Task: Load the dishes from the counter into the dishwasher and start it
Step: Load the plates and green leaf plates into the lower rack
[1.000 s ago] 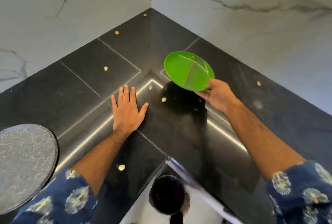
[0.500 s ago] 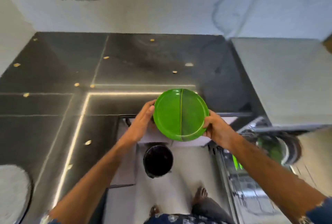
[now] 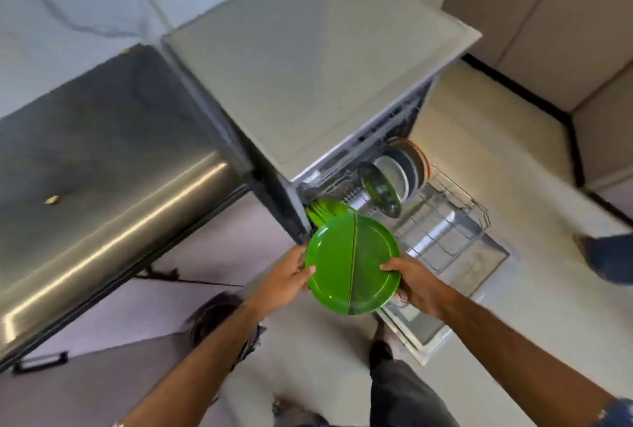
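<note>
A: What was on the far left?

B: The dark counter (image 3: 102,166) filled the nine o'clock side, with a bright strip of light along it and one small crumb (image 3: 52,200) lying on it. Below its edge there was a black handle (image 3: 40,361) at about seven o'clock.

A: And the hands?

B: The left hand (image 3: 284,276) gripped the left rim of the green plate (image 3: 352,264), with the thumb on the upper face and the fingers curled under it. The right hand (image 3: 416,286) pinched the right rim in the same way, thumb on top. The plate was held in the air at the centre, slightly tilted, just in front of the open dishwasher (image 3: 315,60).

A: Where was the rack?

B: The lower rack (image 3: 442,224) was pulled out toward three o'clock from the plate. Green plates (image 3: 327,211) stood in it at twelve o'clock from the held one, almost touching it. Further right stood a glass lid (image 3: 380,192) and some grey and white plates (image 3: 406,170), upright.

A: Anything else on the right?

B: A foot in blue fabric (image 3: 606,257) at the three o'clock edge, blurred.
</note>
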A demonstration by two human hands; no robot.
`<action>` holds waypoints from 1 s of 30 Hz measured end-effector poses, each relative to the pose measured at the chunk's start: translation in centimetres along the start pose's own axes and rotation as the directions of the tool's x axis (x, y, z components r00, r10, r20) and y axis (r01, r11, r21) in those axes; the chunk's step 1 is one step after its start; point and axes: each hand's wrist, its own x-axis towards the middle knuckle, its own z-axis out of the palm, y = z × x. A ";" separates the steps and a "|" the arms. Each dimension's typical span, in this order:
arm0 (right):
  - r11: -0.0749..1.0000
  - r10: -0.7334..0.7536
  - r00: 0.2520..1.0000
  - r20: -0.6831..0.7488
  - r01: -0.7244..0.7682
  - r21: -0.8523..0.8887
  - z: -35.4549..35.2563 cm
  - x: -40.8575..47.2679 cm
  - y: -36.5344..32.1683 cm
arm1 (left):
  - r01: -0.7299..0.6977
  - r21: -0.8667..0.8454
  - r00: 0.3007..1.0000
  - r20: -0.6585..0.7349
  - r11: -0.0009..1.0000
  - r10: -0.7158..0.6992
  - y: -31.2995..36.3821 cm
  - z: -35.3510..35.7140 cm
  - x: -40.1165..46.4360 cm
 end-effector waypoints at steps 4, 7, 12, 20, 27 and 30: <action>0.990 -0.036 0.995 -0.090 0.023 -0.140 -6.6 6.8 1.4 | 0.136 0.024 0.991 0.011 0.990 -0.136 1.2 5.5 7.6; 0.918 -0.164 0.984 -0.075 0.125 -0.376 -9.0 13.1 2.0 | 0.290 -0.136 0.957 0.069 0.947 -0.283 1.4 8.9 14.6; 0.743 -0.356 0.934 -0.017 0.272 -0.611 -7.5 23.7 4.3 | 0.418 -0.414 0.886 -0.011 0.808 -0.464 1.0 10.9 25.8; 0.470 -0.606 0.792 0.077 0.435 -0.768 -6.9 36.4 4.5 | 0.158 -0.553 0.893 -0.274 0.818 -0.358 -3.8 9.7 37.7; 0.307 -0.650 0.720 0.241 0.539 -0.784 -7.8 45.8 7.0 | 0.169 -0.601 0.870 -0.282 0.781 -0.405 -8.8 9.7 43.3; 0.298 -0.641 0.720 0.264 0.551 -0.780 -7.3 47.7 7.5 | 0.164 -0.591 0.855 -0.314 0.790 -0.413 -10.1 9.3 44.5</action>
